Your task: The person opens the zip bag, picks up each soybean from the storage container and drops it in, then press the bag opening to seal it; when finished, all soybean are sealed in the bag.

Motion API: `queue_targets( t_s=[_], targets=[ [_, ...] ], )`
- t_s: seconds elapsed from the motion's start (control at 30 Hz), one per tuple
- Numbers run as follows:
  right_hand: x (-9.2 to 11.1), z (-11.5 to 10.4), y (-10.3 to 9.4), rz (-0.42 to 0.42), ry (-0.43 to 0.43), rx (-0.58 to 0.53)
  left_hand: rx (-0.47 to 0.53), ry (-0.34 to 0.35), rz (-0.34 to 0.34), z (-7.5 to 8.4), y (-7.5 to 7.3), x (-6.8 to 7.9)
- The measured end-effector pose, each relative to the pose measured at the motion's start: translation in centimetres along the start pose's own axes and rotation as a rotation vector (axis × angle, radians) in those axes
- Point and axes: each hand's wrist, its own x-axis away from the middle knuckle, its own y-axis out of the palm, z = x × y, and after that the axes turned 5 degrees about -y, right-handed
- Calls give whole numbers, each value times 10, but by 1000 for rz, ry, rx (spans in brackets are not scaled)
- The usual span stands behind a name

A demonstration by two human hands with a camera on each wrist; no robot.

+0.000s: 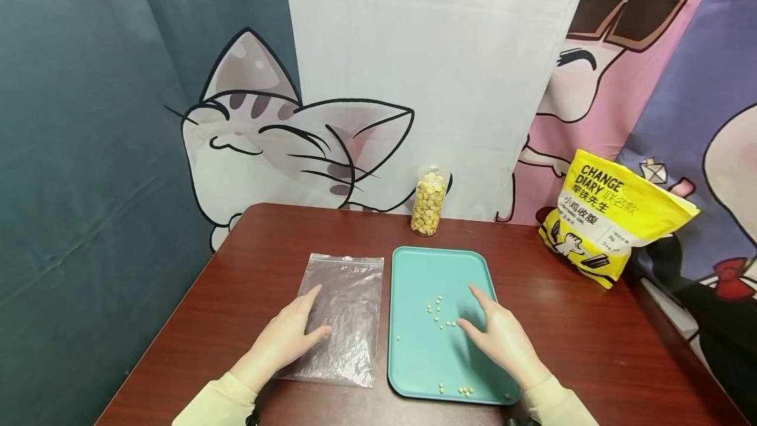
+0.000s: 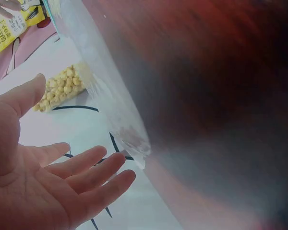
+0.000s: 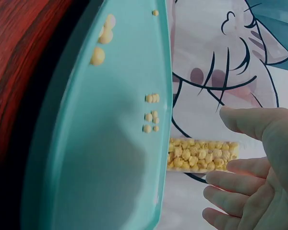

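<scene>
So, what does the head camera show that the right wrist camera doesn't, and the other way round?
Only the head view shows the yellow bag standing on the right, the clear plastic bag lying flat, and the left hand over it.

Only the right wrist view shows the palm side of the right hand, with the lower fingers that the head view hides.

Both share that hand, the blue-green tray with small pale balls, the filled jar, part of the wooden table and the cat drawing behind.
</scene>
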Motion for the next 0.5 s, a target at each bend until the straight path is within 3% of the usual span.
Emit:
queue_targets(
  t_s=[0.5],
  targets=[
    [-8,-11,15,-11,-57,-26,-2,19,63,3,9,-7]
  ],
)
